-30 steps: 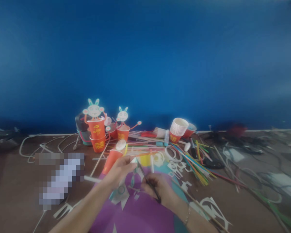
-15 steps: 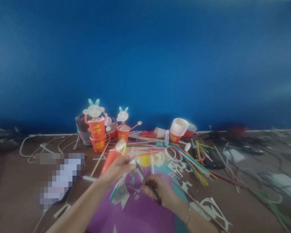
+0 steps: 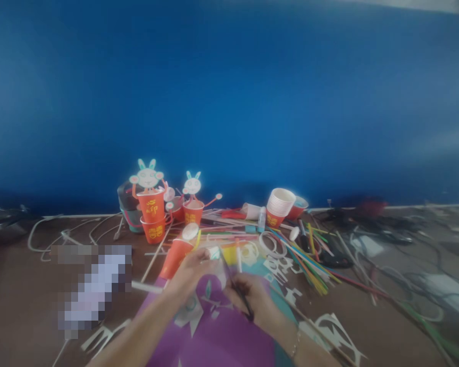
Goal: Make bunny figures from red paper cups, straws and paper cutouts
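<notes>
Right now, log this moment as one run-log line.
Left hand: pinching small white paper piece | Right hand: holding long dark scissors | Below: flat purple sheet | Nearby: tilted orange paper cup

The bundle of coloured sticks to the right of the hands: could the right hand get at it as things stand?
Probably yes: flat paper scraps, nothing tall, seem to lie between the right hand and the bundle of coloured sticks, though that hand holds scissors.
</notes>
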### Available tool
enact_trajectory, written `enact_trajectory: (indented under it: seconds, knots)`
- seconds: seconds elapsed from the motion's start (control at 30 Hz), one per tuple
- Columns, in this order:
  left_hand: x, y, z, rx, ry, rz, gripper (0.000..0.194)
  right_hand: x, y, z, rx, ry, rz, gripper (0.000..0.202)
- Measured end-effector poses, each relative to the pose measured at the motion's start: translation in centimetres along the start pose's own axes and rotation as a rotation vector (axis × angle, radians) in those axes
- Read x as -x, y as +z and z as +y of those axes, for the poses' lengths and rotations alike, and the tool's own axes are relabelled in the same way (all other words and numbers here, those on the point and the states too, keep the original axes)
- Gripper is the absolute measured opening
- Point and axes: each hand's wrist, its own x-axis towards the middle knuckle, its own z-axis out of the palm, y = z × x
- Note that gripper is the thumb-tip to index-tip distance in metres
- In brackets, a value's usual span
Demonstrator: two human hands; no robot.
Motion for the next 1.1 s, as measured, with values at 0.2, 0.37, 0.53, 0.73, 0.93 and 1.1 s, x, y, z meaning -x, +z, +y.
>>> enact_trajectory:
  seconds: [0.2, 0.37, 0.53, 0.73, 0.93, 1.1]
  knots:
    - [0.0, 0.1, -1.3, 0.192, 0.039, 0.126, 0.018, 0.2, 0.1, -0.7, -0.040, 0.014, -0.006, 0.041]
    - [0.5, 0.8, -1.8, 0.203, 0.035, 0.140, 0.028, 0.4, 0.2, -0.6, -0.061, 0.034, -0.017, 0.039]
    - [0.7, 1.2, -1.6, 0.200, 0.052, 0.129, 0.029, 0.4, 0.4, -0.2, -0.045, 0.046, -0.032, 0.039]
    - [0.8, 1.3, -1.1, 0.164, 0.076, 0.170, 0.025, 0.3, 0.4, 0.4, -0.074, 0.101, -0.059, 0.041]
    - [1.0, 1.3, -1.2, 0.090, 0.074, 0.083, 0.015, 0.4, 0.2, 0.3, -0.058, 0.092, -0.078, 0.038]
    - [1.1, 1.2, -1.2, 0.041, 0.092, 0.066, 0.010, 0.3, 0.1, 1.1, -0.047, 0.050, -0.072, 0.038]
